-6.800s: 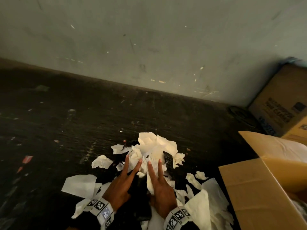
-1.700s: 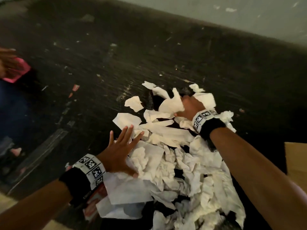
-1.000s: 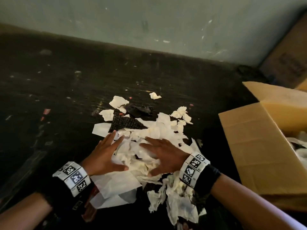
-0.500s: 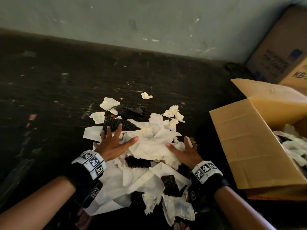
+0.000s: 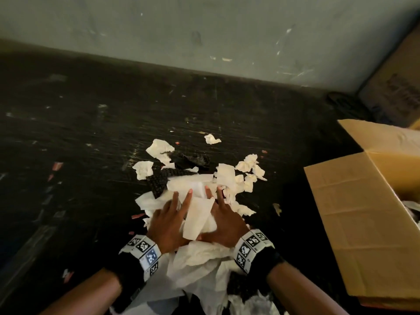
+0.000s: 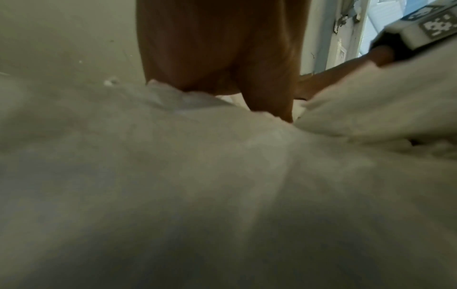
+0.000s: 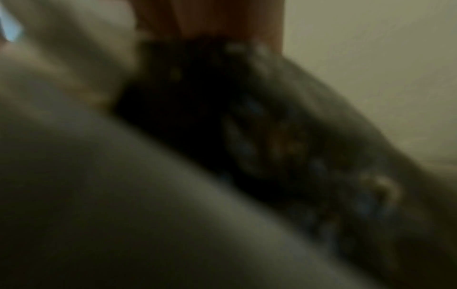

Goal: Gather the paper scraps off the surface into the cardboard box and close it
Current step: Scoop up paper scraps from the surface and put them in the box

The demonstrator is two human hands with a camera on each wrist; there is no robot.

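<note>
Now paper scraps (image 5: 200, 214) between left hand (image 5: 169, 226), right hand (image 5: 225, 226); cardboard box (image 5: 363, 223) rightward

The head view looks steeply down at the floor (image 5: 91, 133) from above. Both wrist views sit low, pressed close against paper (image 6: 222, 185), and blurred; all share the pile.

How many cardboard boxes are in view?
2. The open cardboard box sits at the right edge; a printed cardboard box stands behind it against the wall. Others may lie out of frame.
</note>
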